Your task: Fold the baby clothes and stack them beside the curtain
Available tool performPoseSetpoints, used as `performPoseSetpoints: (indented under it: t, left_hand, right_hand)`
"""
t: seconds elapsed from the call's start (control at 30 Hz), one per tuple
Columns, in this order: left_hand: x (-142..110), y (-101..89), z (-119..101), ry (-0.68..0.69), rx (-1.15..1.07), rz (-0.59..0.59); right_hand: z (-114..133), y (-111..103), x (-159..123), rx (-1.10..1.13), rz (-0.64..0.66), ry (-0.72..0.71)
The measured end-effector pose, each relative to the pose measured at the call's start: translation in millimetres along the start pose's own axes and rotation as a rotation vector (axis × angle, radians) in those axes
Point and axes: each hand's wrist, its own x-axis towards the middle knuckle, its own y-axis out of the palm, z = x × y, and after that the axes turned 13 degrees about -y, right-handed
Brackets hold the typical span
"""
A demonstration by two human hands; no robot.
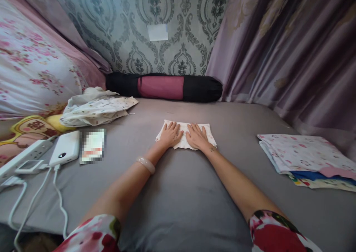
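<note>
A small white patterned cloth [184, 127], folded into a flat rectangle, lies on the grey bed sheet [178, 192]. My left hand [170, 134] rests flat on its left half, fingers stretched out. My right hand [196, 136] lies flat on its right half, fingers spread, side by side with the left. A pale bangle [145, 164] circles my left wrist. Neither hand grips anything.
A loose pile of white printed cloth [96, 106] sits at the left. A stack of folded cloths [306, 159] lies at the right. A black and maroon bolster [164, 86] lines the wall. A power bank [65, 148], power strip [25, 156] and cables [36, 196] lie left.
</note>
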Motion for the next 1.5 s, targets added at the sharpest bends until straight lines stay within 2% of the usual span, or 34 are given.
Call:
performPoseSetpoints:
  t: [0.37,0.5,0.67,1.03,1.13,1.27,1.5]
  left_hand:
    - [2,-9.7,7,0.036,-0.018,0.040]
    - [4,-14.0,17,-0.031,-0.002,0.014]
    - [5,-8.6,26,-0.076,0.003,0.083]
    - [7,-3.9,29,-0.071,-0.019,0.080]
    - [3,-7.1,35,-0.063,-0.026,0.069]
    - [-6,-10.2,46,-0.063,-0.030,0.051]
    - [-12,-2.1,55,-0.082,-0.089,0.072]
  right_hand:
    - [-9,-4,-3,0.051,0.040,-0.015]
    - [-18,-7,-10,0.004,-0.008,0.014]
    - [-22,-3,-13,0.004,0.019,0.051]
    - [-21,-3,-11,0.029,0.038,0.059]
    - [-28,-9,-13,0.051,0.057,0.052]
    - [-42,-14,-21,0.010,0.020,0.106]
    - [-51,-4,-24,0.003,0.037,0.151]
